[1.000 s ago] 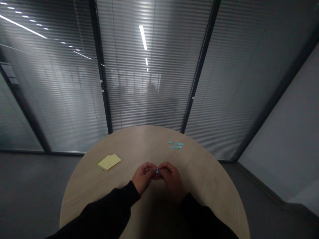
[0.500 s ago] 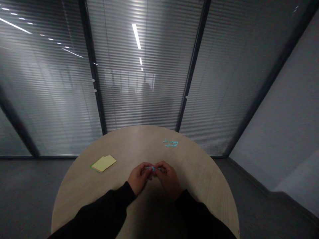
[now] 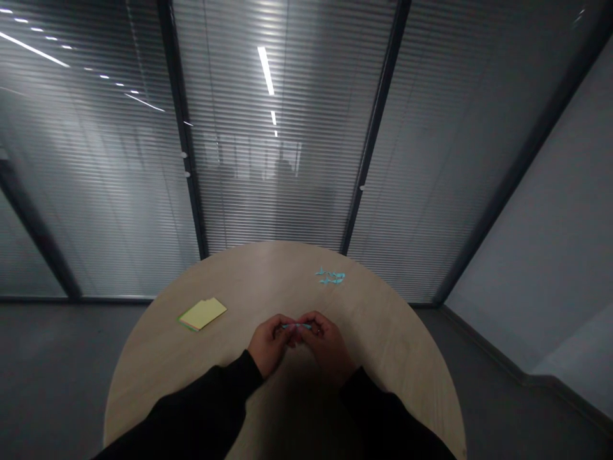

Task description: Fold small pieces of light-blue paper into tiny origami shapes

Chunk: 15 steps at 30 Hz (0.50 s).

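Observation:
Between my fingertips is a small piece of folded blue paper [image 3: 304,326], mostly covered by the fingers. My left hand [image 3: 269,343] pinches it from the left, and my right hand [image 3: 328,345] pinches it from the right, the thumbs and forefingers meeting in the middle. Both hands are just above the near-centre of the round table. Farther back and to the right lie several small blue folded paper pieces [image 3: 332,278] in two short rows. A stack of yellow paper sheets [image 3: 205,314], with green and orange edges showing beneath, rests to the left.
The round wooden table [image 3: 383,332] has its curved edge all around my arms. Behind it stand glass panels with closed blinds [image 3: 278,211] and dark frames. A pale wall [image 3: 550,255] rises on the right, above a dark floor [image 3: 52,364].
My thumbs and fingertips have drawn closer together over the blue paper, covering more of its middle. The whole view has shifted slightly; the papers on the table stay in place.

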Motion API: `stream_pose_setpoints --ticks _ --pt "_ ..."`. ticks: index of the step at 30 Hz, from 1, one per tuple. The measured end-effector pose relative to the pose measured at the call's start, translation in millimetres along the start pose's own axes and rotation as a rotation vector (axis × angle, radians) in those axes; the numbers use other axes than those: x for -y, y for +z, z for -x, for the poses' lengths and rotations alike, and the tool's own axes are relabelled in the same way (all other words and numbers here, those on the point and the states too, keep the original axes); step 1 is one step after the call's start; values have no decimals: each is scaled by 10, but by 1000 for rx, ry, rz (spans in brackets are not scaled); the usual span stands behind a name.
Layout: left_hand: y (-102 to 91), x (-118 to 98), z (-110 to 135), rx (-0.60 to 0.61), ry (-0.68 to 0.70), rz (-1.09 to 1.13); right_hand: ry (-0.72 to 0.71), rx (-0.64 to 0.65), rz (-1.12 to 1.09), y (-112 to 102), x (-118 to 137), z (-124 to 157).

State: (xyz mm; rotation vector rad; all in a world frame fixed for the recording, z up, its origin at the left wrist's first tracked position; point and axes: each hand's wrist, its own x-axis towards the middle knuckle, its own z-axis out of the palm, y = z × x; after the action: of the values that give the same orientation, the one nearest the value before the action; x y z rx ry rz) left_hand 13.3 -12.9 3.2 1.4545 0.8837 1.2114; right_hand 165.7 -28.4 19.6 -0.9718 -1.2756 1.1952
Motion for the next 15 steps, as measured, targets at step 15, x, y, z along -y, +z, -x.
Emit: stream_pose_setpoints --ticks 15 --pt "-2 25 -5 -36 20 -160 -76 -2 263 -85 -70 -53"
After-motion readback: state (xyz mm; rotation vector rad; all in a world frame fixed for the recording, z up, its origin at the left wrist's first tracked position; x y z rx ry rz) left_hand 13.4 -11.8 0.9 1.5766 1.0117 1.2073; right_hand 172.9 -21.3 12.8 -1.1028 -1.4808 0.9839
